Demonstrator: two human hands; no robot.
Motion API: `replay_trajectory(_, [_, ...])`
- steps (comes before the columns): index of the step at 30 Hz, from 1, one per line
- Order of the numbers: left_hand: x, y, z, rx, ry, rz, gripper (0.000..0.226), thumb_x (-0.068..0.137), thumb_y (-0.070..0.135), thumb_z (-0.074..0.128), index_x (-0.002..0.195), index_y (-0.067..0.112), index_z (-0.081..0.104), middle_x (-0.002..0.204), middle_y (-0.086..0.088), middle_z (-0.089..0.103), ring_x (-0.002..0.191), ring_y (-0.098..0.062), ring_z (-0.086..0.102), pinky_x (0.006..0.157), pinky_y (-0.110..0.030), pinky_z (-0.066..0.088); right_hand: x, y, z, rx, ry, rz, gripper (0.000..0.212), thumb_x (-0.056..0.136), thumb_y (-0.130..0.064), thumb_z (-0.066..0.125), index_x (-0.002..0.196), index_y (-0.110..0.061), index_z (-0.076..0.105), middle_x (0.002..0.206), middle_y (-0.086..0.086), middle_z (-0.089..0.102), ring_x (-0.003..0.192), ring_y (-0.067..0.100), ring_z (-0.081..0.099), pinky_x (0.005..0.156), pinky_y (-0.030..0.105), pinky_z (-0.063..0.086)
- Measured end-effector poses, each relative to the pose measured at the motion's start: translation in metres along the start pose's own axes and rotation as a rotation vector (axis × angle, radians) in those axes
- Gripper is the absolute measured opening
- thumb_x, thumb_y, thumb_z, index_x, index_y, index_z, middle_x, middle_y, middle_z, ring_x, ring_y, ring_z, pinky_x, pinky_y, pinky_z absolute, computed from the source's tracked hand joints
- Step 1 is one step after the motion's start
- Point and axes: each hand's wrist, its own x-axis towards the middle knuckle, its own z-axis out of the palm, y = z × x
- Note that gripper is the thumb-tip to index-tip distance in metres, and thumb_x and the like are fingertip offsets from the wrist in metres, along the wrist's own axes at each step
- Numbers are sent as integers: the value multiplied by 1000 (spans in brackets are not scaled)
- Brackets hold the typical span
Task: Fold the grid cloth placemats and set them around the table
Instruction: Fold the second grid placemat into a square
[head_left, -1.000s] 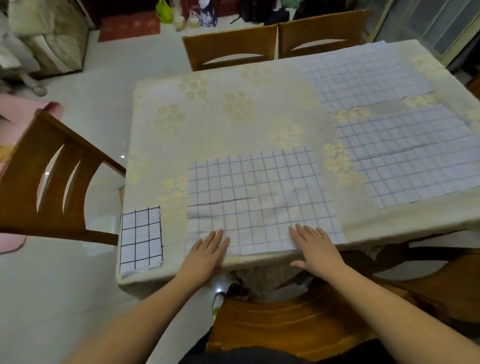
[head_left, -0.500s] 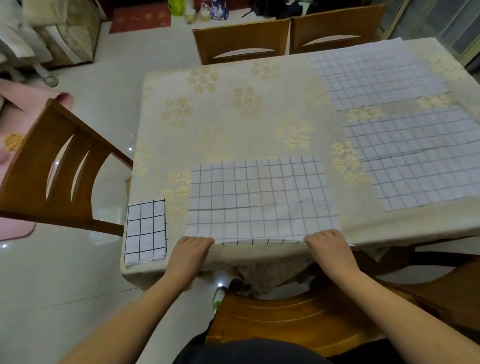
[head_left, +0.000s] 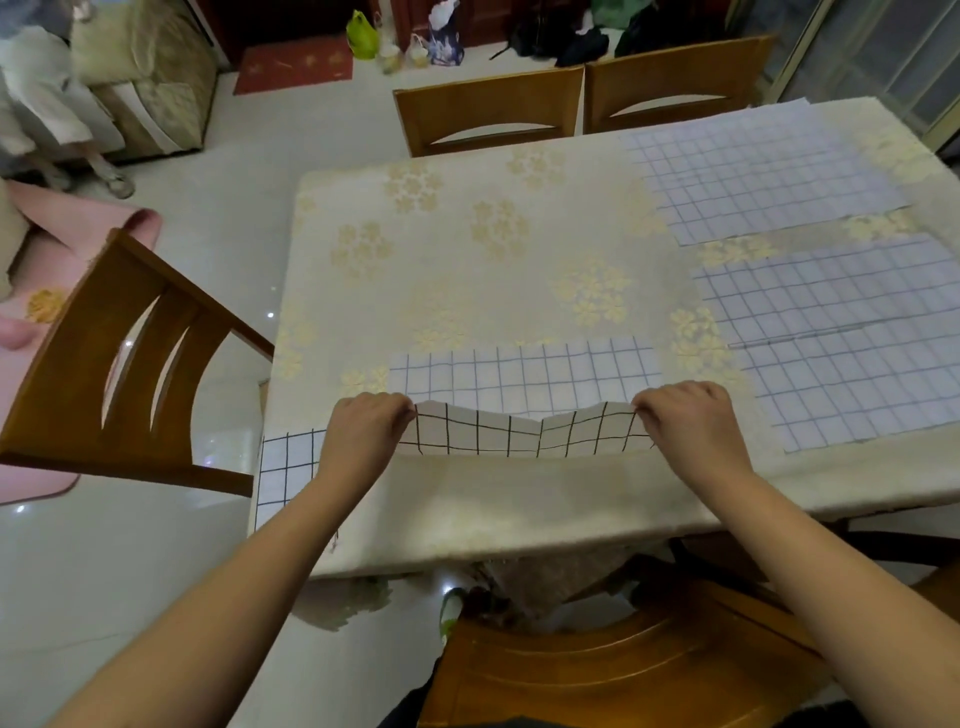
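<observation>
Left hand and right hand each pinch a near corner of the grid placemat — edge lifted. A folded placemat lies near-left on the counter.

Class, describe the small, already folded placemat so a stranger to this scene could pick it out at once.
Start at the table with its cream flowered cloth, then go to its near left corner, beside the slatted wooden chair. The folded placemat lies there, just left of the left hand. It is far smaller than the other mats, with bold black gridlines.
</observation>
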Motion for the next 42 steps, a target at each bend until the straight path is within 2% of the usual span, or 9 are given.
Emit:
replay_trajectory(9, [70,-36,40,45,-57,-5,13,94,27,61,87,19,69,75,3,67,72,-27,60,64,-32,34,76,8,39,-111,-114,123,10,87,-14,65,85,-21,72,77,0,69,87,28,60,89,39,32])
replay_trajectory(14, [94,-49,63,47,-65,-16,11,89,26,68,81,18,69,75,2,66,73,-27,60,65,-33,35,109,13,58,-137,-186,168,11,90,-17,63,91,-22,73,92,1,71,102,28,57,103,43,24])
replay_trajectory(24, [115,-62,99,42,-87,-50,13,86,25,71,77,15,69,81,-4,65,78,-30,59,68,-36,39,141,18,91,-153,-271,281,12,92,-22,60,95,-23,72,103,2,68,113,28,51,108,44,15])
replay_trajectory(27, [117,-60,105,24,-108,-67,12,86,26,71,91,14,70,96,-7,66,91,-33,60,75,-40,43,138,22,102,-109,-242,271,20,91,-19,61,109,-20,70,118,6,65,120,30,49,111,45,15])
replay_trajectory(30, [114,-50,105,-22,-59,-107,32,87,26,70,116,13,64,120,-13,62,111,-34,57,89,-47,46,127,15,110,-51,-201,268,47,88,-17,65,134,-12,54,140,14,52,130,33,43,113,49,21])
replay_trajectory(34, [78,-7,100,-151,43,39,33,94,27,49,122,12,59,124,-12,60,113,-30,56,91,-45,46,87,-20,117,89,-83,203,50,91,-28,45,136,-7,51,139,14,52,130,34,45,111,49,30])
replay_trajectory(37, [23,23,108,-223,81,155,32,91,24,50,119,11,60,120,-10,59,109,-26,54,90,-41,47,40,-48,118,178,-55,116,50,91,-30,40,134,-9,51,135,11,56,129,26,42,111,44,26])
replay_trajectory(40, [-25,39,123,-188,1,218,42,91,27,52,131,14,51,130,-8,55,120,-25,50,97,-44,44,0,-68,122,160,-131,1,51,92,-33,40,138,-13,44,139,8,53,132,22,40,113,41,23])
replay_trajectory(42, [-37,42,133,-120,-112,203,54,94,33,47,144,16,40,145,-7,47,135,-24,41,109,-44,33,-13,-74,127,121,-225,-28,58,93,-38,39,145,-13,38,149,6,43,139,21,33,114,42,21])
